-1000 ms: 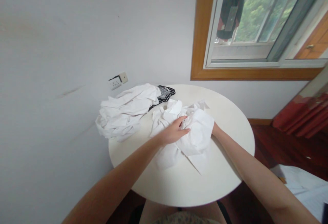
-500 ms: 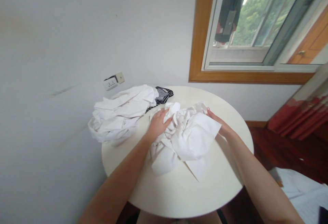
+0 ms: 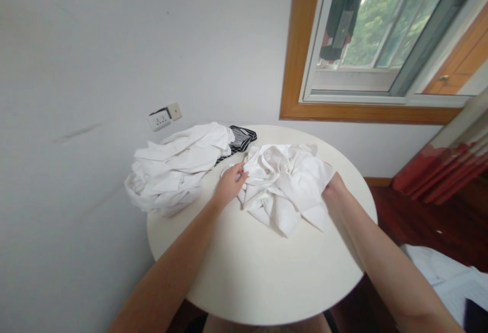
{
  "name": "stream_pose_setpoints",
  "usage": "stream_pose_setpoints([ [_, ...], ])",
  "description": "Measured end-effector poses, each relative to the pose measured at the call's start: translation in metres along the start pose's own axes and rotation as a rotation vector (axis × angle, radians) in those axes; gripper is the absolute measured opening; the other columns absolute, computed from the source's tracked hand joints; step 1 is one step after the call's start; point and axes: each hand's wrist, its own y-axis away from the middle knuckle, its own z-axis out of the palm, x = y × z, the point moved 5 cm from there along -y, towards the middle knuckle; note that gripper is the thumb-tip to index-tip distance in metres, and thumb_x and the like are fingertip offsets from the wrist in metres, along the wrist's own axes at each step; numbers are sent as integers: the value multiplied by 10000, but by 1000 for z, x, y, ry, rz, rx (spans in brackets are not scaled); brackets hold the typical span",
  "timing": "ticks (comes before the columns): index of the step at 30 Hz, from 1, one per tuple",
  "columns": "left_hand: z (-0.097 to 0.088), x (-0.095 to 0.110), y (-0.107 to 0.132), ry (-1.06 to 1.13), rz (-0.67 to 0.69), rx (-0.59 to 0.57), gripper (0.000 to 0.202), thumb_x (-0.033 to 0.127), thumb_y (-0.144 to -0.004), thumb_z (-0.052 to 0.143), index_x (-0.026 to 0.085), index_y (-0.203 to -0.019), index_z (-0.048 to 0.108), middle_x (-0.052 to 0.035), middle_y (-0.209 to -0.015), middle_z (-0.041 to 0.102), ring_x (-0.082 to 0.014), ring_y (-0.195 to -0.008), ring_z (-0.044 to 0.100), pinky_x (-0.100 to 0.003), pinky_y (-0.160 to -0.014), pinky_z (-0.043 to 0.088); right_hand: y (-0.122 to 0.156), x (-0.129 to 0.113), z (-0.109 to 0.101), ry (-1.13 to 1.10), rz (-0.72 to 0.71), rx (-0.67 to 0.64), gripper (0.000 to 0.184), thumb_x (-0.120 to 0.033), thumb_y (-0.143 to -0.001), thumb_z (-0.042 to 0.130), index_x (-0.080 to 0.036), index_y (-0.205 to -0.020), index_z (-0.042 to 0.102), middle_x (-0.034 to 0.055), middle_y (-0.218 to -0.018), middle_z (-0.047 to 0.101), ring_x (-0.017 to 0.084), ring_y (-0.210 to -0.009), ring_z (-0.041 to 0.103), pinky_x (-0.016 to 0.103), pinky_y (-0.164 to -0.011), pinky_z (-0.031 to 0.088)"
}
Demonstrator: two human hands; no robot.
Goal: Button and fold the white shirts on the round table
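A crumpled white garment (image 3: 285, 180) lies bunched on the round white table (image 3: 267, 277). At its left edge is my left hand (image 3: 230, 184), thumb and fingers curled together on the cloth. My right hand (image 3: 334, 186) grips the right edge, and its fingertips are partly hidden by the fabric. To the left, a heap of white clothing (image 3: 179, 168) rests on the table against the wall. Part of a black-and-white striped cloth (image 3: 242, 139) pokes out from behind that heap.
The wall with a power socket (image 3: 159, 119) borders the table at the left and back. A wood-framed window (image 3: 366, 113) is at the upper right, beside a red and beige curtain (image 3: 438, 165). White items (image 3: 446, 277) sit low at the right.
The white garment has shifted away from me and slightly right, spreading wider. My left hand has moved from on top of it to its left edge; my right hand has shifted slightly closer and right.
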Motion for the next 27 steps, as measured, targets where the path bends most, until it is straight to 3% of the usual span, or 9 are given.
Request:
stream_pose_setpoints([
  [2,0,0,1,24,12,-2,408,351,-907,482,177,-1272,536,-91,-1049,680,-218,-1031,625,-388,-980,467,-4,-1,-12,-4,21,59,540,-638,-824,435,-196,-1077,613,110,-928,718,268,-851,682,422,-732,556],
  [5,1,6,5,21,84,-31,441,374,-921,459,168,-1309,506,-116,-1144,654,-236,-1108,590,-423,-1027,427,-4,-7,-27,22,36,151,607,-648,-882,294,-217,-1236,534,130,-1147,659,244,-989,652,401,-813,542],
  [8,4,14,10,9,181,-140,621,475,-875,534,125,-1378,434,-172,-1296,571,-279,-1224,520,-445,-1069,388,2,-15,-31,136,-23,197,618,-651,-867,364,-251,-1327,471,108,-1304,571,239,-1111,591,411,-895,509],
  [11,7,17,15,-15,208,-258,854,541,-753,670,108,-1426,371,-208,-1378,499,-326,-1286,465,-469,-1090,364,8,-20,-14,425,-166,49,623,-629,-816,517,-244,-1306,524,112,-1352,530,267,-1221,509,444,-1000,436],
  [15,12,16,18,-94,190,-301,895,540,-725,693,121,-1438,352,-214,-1401,478,-345,-1300,453,-482,-1092,356,15,-12,12,766,-330,-202,555,-570,-867,499,-231,-1304,550,123,-1394,495,262,-1316,424,455,-1105,323],
  [19,23,20,19,-255,166,-221,764,498,-810,619,95,-1412,377,-224,-1377,499,-339,-1302,449,-474,-1095,338,15,-6,16,921,-345,-165,488,-471,-908,477,-219,-1322,529,133,-1386,498,263,-1279,460,447,-1070,369],
  [24,19,28,11,-334,103,-9,730,436,-857,579,149,-1463,291,-190,-1391,488,-309,-1301,438,-463,-1087,332,17,-29,15,954,-406,102,422,-436,-935,416,-180,-1181,643,142,-1299,562,276,-1203,500,437,-1028,375],
  [27,14,31,8,-305,96,38,634,364,-887,537,179,-1453,318,-161,-1390,487,-285,-1292,440,-442,-1078,346,23,-44,25,925,-443,31,446,-470,-961,360,-204,-1039,709,107,-1130,667,258,-1111,543,416,-1002,368],
])
